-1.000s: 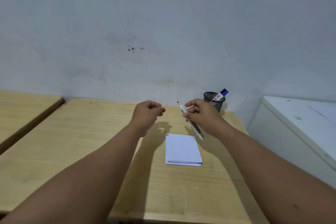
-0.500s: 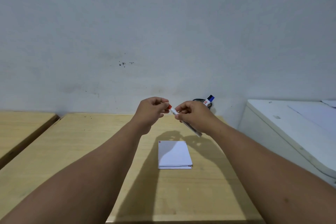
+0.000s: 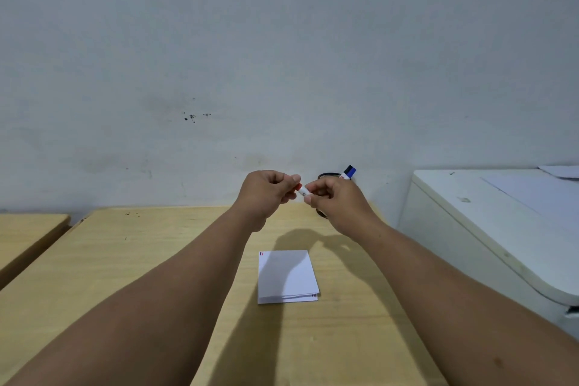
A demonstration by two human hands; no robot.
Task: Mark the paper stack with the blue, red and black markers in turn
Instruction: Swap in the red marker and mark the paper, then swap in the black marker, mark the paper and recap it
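Observation:
A small white paper stack [image 3: 286,276] lies on the wooden desk [image 3: 141,260], with short blue and red marks at its far left corner. Above and beyond it my two hands meet in the air. My right hand [image 3: 336,200] grips the white body of the red marker [image 3: 302,193]. My left hand [image 3: 269,191] pinches the red cap [image 3: 299,187] against the marker's tip end. Behind my right hand stands a black mesh pen cup [image 3: 327,176], mostly hidden, with the blue marker [image 3: 348,172] sticking out of it.
A grey wall rises just behind the desk. A white cabinet top [image 3: 501,222] sits close on the right, with a sheet on it. A second wooden desk [image 3: 25,232] stands to the left across a narrow gap.
My hands were apart with the red marker uncapped; they have come together and the cap now sits at the tip. The view has tilted up a little.

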